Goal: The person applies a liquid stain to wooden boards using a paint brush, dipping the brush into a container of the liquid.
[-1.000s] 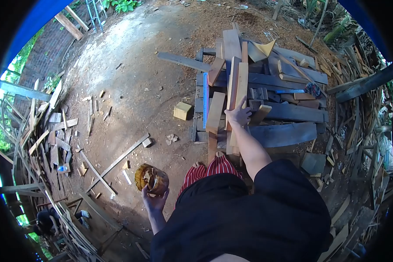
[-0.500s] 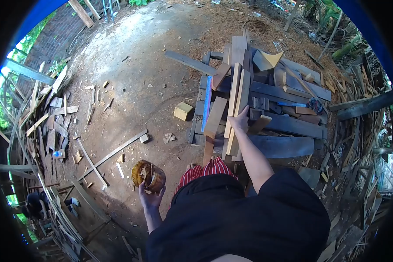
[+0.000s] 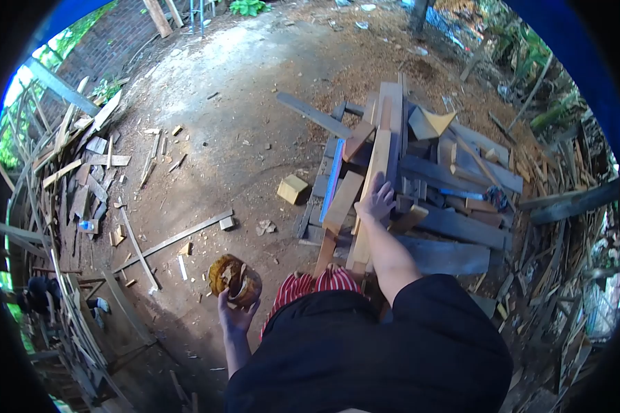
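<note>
My left hand (image 3: pixel 237 318) is closed around the lower side of a round, brown-stained pot (image 3: pixel 244 292), held out over the dirt floor. Its mouth faces up and something pale and crusted shows inside. Against a long, narrow wood strip (image 3: pixel 376 164) on the work stack rests my right hand (image 3: pixel 375 202), palm down with fingers spread. Beside that strip lies a wider board (image 3: pixel 393 148). To the left of my right hand are a short wood block (image 3: pixel 343 199) and a blue ruler (image 3: pixel 332 180). A second block (image 3: pixel 408 219) juts out to its right.
Stacked dark planks (image 3: pixel 455 226) form the low work surface, with a curved yellowish piece (image 3: pixel 439 122) near its far end. A wood cube (image 3: pixel 292 188) and a long thin batten (image 3: pixel 176 238) lie on the ground. Scrap piles line both sides; a person (image 3: pixel 45 294) is at far left.
My right hand's fingers have loosened from around the strips and now spread over the wood. The view has shifted slightly. My left hand still holds the pot in about the same place.
</note>
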Demonstrator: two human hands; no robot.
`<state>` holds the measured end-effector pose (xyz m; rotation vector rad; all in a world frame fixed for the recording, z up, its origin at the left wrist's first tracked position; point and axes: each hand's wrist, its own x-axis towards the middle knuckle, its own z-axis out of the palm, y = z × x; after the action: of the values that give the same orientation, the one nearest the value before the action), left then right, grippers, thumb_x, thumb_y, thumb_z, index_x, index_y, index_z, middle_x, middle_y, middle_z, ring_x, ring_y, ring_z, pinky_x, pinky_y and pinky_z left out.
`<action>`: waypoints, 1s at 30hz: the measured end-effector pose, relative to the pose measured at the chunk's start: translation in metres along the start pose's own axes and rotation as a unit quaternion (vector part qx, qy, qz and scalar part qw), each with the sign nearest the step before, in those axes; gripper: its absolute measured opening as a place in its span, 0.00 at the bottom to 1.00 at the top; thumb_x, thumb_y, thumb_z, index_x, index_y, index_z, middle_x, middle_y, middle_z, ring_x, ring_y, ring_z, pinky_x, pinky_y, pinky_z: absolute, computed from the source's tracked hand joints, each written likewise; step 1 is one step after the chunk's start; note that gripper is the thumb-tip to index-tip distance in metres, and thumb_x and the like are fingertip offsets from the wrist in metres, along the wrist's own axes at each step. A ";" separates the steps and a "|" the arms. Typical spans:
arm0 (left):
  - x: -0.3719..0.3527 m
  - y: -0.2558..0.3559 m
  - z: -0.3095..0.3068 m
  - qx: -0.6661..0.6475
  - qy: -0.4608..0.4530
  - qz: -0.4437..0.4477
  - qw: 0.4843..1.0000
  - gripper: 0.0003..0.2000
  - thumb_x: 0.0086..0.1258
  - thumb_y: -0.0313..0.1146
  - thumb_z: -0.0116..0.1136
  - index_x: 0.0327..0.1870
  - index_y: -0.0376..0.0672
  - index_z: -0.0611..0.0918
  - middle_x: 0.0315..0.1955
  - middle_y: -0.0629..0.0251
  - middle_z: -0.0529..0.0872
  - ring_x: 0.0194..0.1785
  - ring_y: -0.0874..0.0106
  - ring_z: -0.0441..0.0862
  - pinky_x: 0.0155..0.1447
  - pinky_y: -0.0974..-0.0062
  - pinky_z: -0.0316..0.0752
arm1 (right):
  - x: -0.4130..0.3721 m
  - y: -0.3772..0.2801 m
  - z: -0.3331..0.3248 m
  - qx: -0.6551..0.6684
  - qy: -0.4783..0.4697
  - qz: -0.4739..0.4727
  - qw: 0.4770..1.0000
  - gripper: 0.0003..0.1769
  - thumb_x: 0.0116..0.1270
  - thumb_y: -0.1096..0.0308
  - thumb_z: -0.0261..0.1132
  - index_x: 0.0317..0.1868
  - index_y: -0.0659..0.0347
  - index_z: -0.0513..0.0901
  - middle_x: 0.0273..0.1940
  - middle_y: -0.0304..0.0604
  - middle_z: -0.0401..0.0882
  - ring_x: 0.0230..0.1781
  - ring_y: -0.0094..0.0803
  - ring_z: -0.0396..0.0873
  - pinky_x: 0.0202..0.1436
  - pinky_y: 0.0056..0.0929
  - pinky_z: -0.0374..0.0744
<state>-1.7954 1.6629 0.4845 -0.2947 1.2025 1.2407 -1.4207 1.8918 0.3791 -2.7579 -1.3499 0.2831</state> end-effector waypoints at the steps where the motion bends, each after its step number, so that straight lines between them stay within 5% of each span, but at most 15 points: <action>1: -0.001 -0.002 -0.004 -0.010 -0.005 0.004 1.000 0.38 0.59 0.49 0.65 0.70 0.48 0.64 0.68 0.57 0.63 0.70 0.56 0.65 0.70 0.47 0.65 | 0.005 -0.002 0.004 0.000 0.008 -0.009 1.000 0.60 0.53 0.63 0.70 0.79 0.36 0.40 0.74 0.54 0.53 0.75 0.52 0.54 0.71 0.62 0.59; 3: -0.004 -0.002 -0.015 -0.019 -0.004 -0.001 1.000 0.39 0.59 0.49 0.66 0.70 0.48 0.64 0.67 0.56 0.63 0.69 0.56 0.65 0.69 0.48 0.66 | 0.011 -0.010 0.013 -0.032 0.031 -0.049 0.998 0.56 0.57 0.63 0.67 0.79 0.36 0.41 0.76 0.55 0.50 0.77 0.52 0.51 0.73 0.63 0.55; 5: 0.000 -0.005 -0.028 -0.021 0.038 0.020 0.999 0.41 0.58 0.51 0.66 0.72 0.51 0.62 0.69 0.55 0.61 0.70 0.54 0.65 0.71 0.46 0.64 | 0.024 -0.008 0.019 -0.053 0.082 -0.063 0.993 0.54 0.59 0.63 0.65 0.79 0.35 0.41 0.75 0.56 0.51 0.73 0.53 0.60 0.69 0.64 0.62; 7: -0.005 -0.004 -0.035 -0.046 0.024 0.020 0.998 0.42 0.57 0.51 0.67 0.72 0.51 0.62 0.68 0.56 0.61 0.70 0.54 0.64 0.71 0.46 0.64 | 0.036 -0.012 0.004 0.049 -0.022 0.052 0.997 0.56 0.59 0.63 0.67 0.79 0.32 0.39 0.72 0.59 0.57 0.60 0.54 0.76 0.59 0.60 0.75; 10: -0.009 -0.008 -0.046 -0.049 0.051 0.036 0.997 0.43 0.57 0.52 0.66 0.73 0.51 0.60 0.68 0.56 0.61 0.72 0.54 0.61 0.71 0.46 0.63 | 0.042 -0.008 -0.019 0.085 -0.081 0.102 0.988 0.62 0.55 0.63 0.71 0.79 0.33 0.35 0.62 0.63 0.71 0.45 0.51 0.85 0.49 0.48 0.83; 17: -0.016 -0.011 -0.041 -0.040 0.064 0.045 0.996 0.42 0.57 0.51 0.67 0.71 0.49 0.62 0.68 0.56 0.60 0.71 0.55 0.61 0.71 0.47 0.64 | 0.064 -0.003 -0.018 0.131 -0.134 0.151 0.971 0.64 0.52 0.61 0.73 0.79 0.42 0.35 0.59 0.58 0.77 0.55 0.51 0.81 0.57 0.46 0.81; 22: -0.022 -0.015 -0.030 -0.026 0.067 0.052 0.996 0.42 0.56 0.51 0.68 0.71 0.47 0.63 0.68 0.56 0.60 0.69 0.57 0.64 0.68 0.51 0.67 | 0.052 -0.001 -0.021 0.163 -0.126 0.161 0.965 0.57 0.53 0.61 0.74 0.77 0.45 0.46 0.60 0.56 0.77 0.58 0.52 0.79 0.60 0.49 0.79; 28: -0.004 -0.021 -0.035 -0.025 0.063 0.050 0.996 0.40 0.56 0.49 0.68 0.71 0.62 0.62 0.70 0.56 0.57 0.72 0.54 0.59 0.67 0.42 0.65 | 0.039 -0.022 -0.024 0.127 -0.104 0.149 0.975 0.43 0.59 0.63 0.69 0.71 0.48 0.54 0.58 0.58 0.76 0.56 0.51 0.80 0.58 0.52 0.79; 30: -0.015 -0.021 -0.013 -0.010 0.073 0.058 0.996 0.40 0.57 0.49 0.68 0.71 0.55 0.62 0.68 0.55 0.60 0.70 0.54 0.62 0.68 0.44 0.66 | 0.040 -0.017 -0.027 0.140 -0.118 0.151 0.971 0.42 0.58 0.63 0.68 0.70 0.48 0.55 0.58 0.58 0.77 0.57 0.52 0.80 0.58 0.52 0.79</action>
<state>-1.7829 1.6369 0.4827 -0.3384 1.3478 1.3521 -1.4045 1.9344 0.4024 -2.7372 -0.8345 0.7757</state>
